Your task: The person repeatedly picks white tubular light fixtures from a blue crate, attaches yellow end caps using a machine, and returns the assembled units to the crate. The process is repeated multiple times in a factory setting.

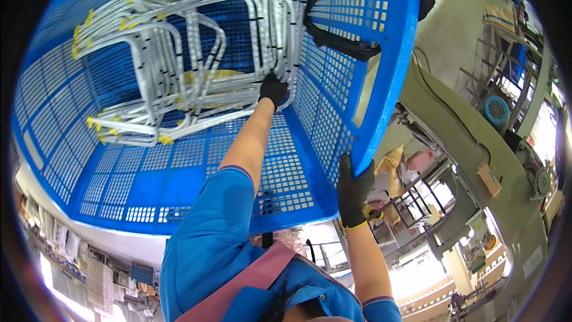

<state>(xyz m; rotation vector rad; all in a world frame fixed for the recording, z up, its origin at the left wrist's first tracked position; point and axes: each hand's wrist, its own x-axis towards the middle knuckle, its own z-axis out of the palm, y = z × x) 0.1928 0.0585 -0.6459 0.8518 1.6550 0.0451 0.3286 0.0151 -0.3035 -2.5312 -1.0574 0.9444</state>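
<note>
No lettering, number or sign is legible anywhere in the frame. At lower right, a pale rectangular sheet [532, 262] lies on the grey-green machine body [515, 217]; any marking on it is too small to read. At upper right, the surface of a brown package [500, 19] is likewise too indistinct for reading.

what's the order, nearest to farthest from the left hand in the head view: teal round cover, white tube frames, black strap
1. white tube frames: right at the left hand, inside the blue basket
2. black strap: to the hand's right, along the basket's right wall
3. teal round cover: far right, beyond the basket
</note>
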